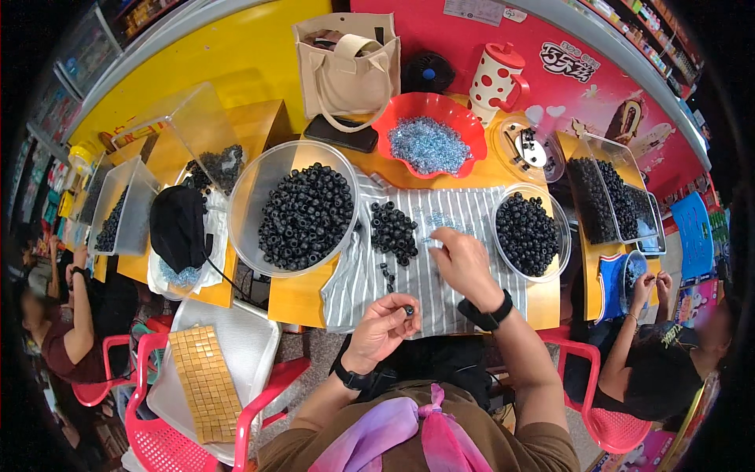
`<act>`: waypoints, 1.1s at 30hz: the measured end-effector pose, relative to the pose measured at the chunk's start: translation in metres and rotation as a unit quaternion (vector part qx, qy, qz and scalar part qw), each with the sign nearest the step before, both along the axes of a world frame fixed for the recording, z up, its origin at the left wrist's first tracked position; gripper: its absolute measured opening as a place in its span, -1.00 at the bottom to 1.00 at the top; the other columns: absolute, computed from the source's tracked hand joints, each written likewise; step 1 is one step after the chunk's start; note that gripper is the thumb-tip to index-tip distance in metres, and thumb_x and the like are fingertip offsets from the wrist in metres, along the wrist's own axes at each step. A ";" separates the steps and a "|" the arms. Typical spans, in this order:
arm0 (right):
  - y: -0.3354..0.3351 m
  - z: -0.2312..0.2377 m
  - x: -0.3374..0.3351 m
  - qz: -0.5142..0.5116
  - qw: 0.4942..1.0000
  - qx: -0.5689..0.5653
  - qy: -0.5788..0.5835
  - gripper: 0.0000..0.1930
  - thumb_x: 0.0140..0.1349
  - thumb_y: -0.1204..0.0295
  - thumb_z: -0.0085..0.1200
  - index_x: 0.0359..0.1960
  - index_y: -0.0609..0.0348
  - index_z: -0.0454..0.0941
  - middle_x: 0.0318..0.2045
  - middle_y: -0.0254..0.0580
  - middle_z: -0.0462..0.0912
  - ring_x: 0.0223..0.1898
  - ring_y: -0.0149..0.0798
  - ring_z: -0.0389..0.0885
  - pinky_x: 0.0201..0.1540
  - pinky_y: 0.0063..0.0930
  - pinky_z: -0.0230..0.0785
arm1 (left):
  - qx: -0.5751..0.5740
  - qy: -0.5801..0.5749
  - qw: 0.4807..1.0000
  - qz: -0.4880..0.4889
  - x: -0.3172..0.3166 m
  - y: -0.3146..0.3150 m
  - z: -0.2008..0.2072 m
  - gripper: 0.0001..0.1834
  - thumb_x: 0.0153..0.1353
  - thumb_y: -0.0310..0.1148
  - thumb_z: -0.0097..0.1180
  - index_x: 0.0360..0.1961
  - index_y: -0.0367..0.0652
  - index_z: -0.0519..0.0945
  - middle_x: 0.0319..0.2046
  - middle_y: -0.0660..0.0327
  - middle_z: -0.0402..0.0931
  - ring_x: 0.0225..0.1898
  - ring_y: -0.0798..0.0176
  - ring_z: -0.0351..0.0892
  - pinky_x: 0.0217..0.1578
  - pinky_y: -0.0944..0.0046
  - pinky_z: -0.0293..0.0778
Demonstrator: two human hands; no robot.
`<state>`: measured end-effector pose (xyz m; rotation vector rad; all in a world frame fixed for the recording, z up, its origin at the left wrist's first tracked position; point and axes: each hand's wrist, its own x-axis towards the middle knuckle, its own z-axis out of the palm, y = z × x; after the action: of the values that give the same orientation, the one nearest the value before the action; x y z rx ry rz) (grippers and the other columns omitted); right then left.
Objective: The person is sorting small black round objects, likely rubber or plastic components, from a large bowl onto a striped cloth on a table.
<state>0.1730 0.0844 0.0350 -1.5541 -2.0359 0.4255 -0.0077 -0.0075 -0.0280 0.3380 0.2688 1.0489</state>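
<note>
My left hand (381, 332) is over the near edge of a grey-and-white striped cloth (346, 285), pinching a black bead (408, 311) between thumb and fingers. Farther forward, my right hand (469, 266) reaches down to the cloth with its fingertips together. They are at the edge of a thin scatter of small clear-blue pieces (464, 223); what they pinch is too small to make out. Left of them lies a loose pile of black beads (392, 230), and a few more beads (388, 277) sit apart, nearer to me.
A large clear tub (250, 212) of black beads stands left, a smaller round tub (563, 250) right. Behind are a red scalloped bowl (385, 141) of clear-blue pieces, a beige bag (346, 86), a phone (341, 134) and a dotted cup (491, 79). People sit on both sides.
</note>
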 end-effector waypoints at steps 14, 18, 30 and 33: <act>-0.068 -0.014 0.021 0.057 0.997 -0.047 0.002 -0.90 0.00 0.57 0.10 -0.41 0.23 0.47 -0.40 0.04 0.52 -0.37 0.16 0.54 -0.33 -0.05 0.38 | -0.012 0.025 1.000 0.006 -0.002 -0.004 -0.001 -0.77 0.29 -0.46 0.07 -0.06 -0.31 0.53 -0.29 0.11 0.56 -0.30 0.24 0.57 -0.29 0.36 0.44; -0.075 -0.007 0.030 0.028 0.996 -0.030 0.080 -0.90 -0.01 0.58 0.16 -0.45 0.27 0.48 -0.46 0.01 0.53 -0.43 0.09 0.54 -0.39 -0.15 0.37 | 0.000 0.025 1.000 0.012 -0.002 0.000 -0.002 -0.78 0.28 -0.45 0.08 -0.08 -0.31 0.54 -0.29 0.12 0.56 -0.34 0.27 0.55 -0.31 0.37 0.45; -0.044 -0.014 -0.032 0.114 0.991 0.001 0.077 -0.92 0.05 0.57 0.05 -0.39 0.24 0.53 -0.48 0.05 0.50 -0.40 0.15 0.53 -0.34 -0.02 0.36 | 0.010 0.007 0.995 0.101 -0.037 -0.022 0.009 -0.76 0.22 -0.42 0.14 -0.10 -0.26 0.57 -0.25 0.11 0.46 -0.39 0.29 0.36 -0.35 0.36 0.27; -0.036 -0.017 -0.044 0.113 0.992 0.000 0.054 -0.91 0.08 0.55 -0.01 -0.40 0.23 0.54 -0.48 0.05 0.52 -0.39 0.15 0.54 -0.33 -0.02 0.37 | 0.004 0.008 0.993 0.119 -0.044 -0.022 0.008 -0.76 0.23 -0.41 0.14 -0.09 -0.24 0.57 -0.25 0.12 0.44 -0.40 0.30 0.34 -0.35 0.36 0.26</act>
<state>0.1285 0.0489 0.0178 -1.2754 -2.1346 0.5820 -0.0516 -0.0294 -0.0197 0.3266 0.3244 1.2824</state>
